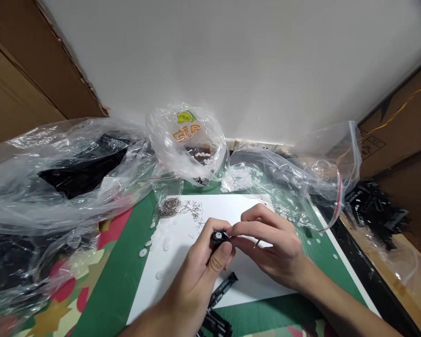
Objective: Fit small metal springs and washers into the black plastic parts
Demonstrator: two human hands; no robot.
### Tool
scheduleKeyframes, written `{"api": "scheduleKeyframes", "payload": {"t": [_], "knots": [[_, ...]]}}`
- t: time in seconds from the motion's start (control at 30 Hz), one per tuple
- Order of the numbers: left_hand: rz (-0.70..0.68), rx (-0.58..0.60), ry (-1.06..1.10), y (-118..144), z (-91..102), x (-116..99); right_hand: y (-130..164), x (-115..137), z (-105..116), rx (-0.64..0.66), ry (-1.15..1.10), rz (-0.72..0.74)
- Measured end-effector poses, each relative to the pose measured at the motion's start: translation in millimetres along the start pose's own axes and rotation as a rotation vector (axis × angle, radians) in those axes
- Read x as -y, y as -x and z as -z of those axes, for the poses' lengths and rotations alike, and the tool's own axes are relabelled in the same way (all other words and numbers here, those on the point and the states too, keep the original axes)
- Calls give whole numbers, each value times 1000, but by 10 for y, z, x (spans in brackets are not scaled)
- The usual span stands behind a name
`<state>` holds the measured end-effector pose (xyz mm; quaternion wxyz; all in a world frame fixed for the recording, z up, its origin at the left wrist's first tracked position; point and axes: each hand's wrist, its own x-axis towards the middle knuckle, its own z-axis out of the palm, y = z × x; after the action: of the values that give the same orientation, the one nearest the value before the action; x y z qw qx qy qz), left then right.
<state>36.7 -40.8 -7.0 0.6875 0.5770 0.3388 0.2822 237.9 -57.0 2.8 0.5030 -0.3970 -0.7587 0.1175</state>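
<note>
My left hand (203, 262) is closed around a small black plastic part (217, 237) with a white round piece in its end. Thumb and index finger press it from both sides. The fingertips of my right hand (270, 238) are pinched together against the right side of this part. A thin metal tip (256, 244) sticks out between the right fingers; the rest of it is hidden. Below my hands lie several long black plastic parts (221, 292). On the white sheet (182, 276) are a pile of tiny bent metal wires (194, 210) and scattered white discs (166, 243).
An open plastic bag with printing (185, 135) stands at the back, next to a heap of white pieces (240, 178). Clear bags with black parts (84, 173) crowd the left. More black parts (375, 210) lie at right. Cardboard boxes (403, 117) flank both sides.
</note>
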Motion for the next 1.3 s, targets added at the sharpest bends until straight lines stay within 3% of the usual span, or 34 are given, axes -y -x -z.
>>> {"api": "scheduleKeyframes", "payload": {"t": [0.47,0.77,0.87,1.0,1.3], "knots": [[-12,-10,-113,5,-31,-180,-47,2,53,76,-171,-96],[-61,29,-214,-39,72,-88,-18,10,70,39,-307,-318],[-95,55,-325,-61,94,-79,-26,7,89,102,-426,-428],[-208,-27,-431,-68,87,-56,-29,-38,114,174,-527,-522],[-276,-37,-492,-39,81,10,-3,-106,116,172,-565,-521]]}}
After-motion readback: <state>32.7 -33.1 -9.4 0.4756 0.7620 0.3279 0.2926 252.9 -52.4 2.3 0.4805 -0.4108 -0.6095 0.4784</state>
